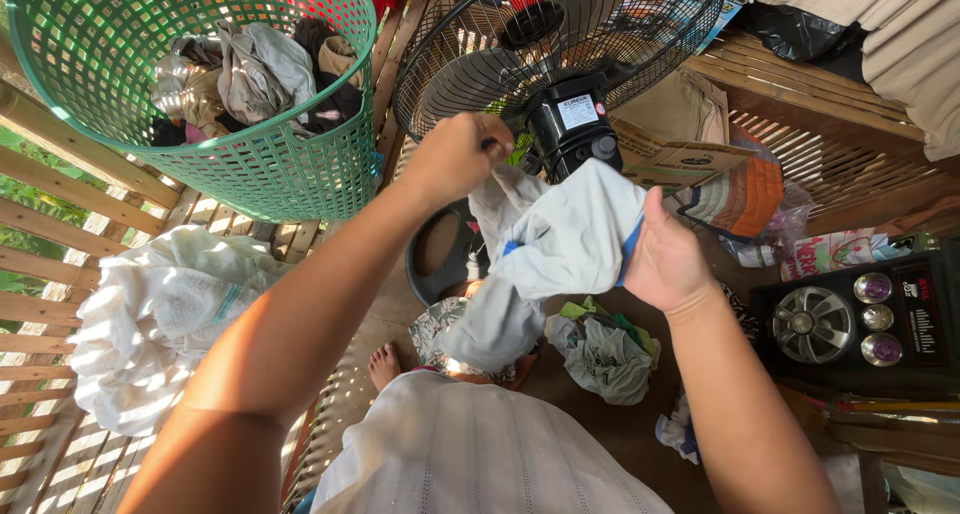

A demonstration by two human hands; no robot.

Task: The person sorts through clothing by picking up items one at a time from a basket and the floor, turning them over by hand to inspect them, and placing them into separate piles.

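I hold up a pale grey-white garment [560, 244] with a blue trim in front of me. My left hand [455, 154] is closed on its upper edge, fingers curled in a fist. My right hand [665, 259] grips the garment's right side, thumb on top of the cloth. The lower part of the garment hangs down over my lap, above my bare foot [384, 362].
A green plastic laundry basket [280, 179] with several clothes stands at the upper left. A black floor fan [560, 44] is just behind the garment. A white cloth heap [150, 319] lies on the slatted bench at left. Crumpled clothes [605, 354] and a black speaker [860, 319] sit at right.
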